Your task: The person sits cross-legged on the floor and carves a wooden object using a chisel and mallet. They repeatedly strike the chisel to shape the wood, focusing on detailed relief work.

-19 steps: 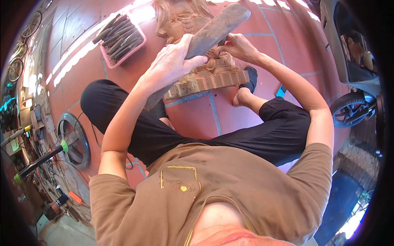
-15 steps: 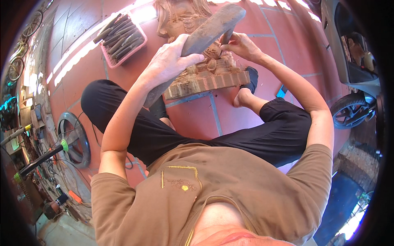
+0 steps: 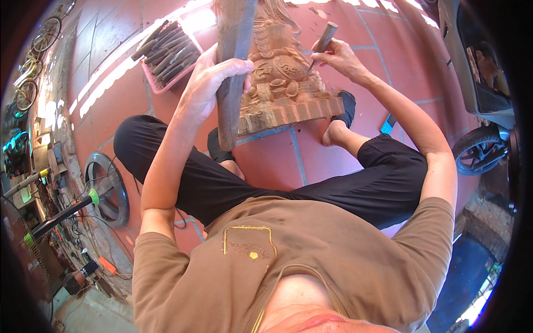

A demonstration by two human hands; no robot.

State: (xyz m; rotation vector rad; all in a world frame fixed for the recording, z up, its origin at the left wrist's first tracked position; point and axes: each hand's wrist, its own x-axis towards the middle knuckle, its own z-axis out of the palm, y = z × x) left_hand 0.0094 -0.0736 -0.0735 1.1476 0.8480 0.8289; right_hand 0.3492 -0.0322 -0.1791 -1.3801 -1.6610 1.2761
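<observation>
My left hand (image 3: 208, 86) is wrapped round a long, dark wooden mallet (image 3: 236, 41), which stands to the left of a carved wooden statue (image 3: 277, 69) and hides part of it. In my right hand (image 3: 343, 60), the fingers pinch a chisel (image 3: 326, 36) by its round wooden handle. The chisel slants down to the left, its thin tip at the right side of the carving. Below the relief, the statue's ridged base (image 3: 291, 115) rests on the floor between my feet.
A pink basket (image 3: 155, 86) full of dark-handled tools sits left of the statue. A blue phone-like object (image 3: 387, 123) lies on the red tiles (image 3: 388, 72) by my right knee. A motorbike wheel (image 3: 480, 147) stands at right; a wheel with cables (image 3: 108, 188) is at left.
The mallet has swung left, away from the chisel, from lying slanted across the statue to nearly upright in view. The chisel's handle now shows above my right fingers.
</observation>
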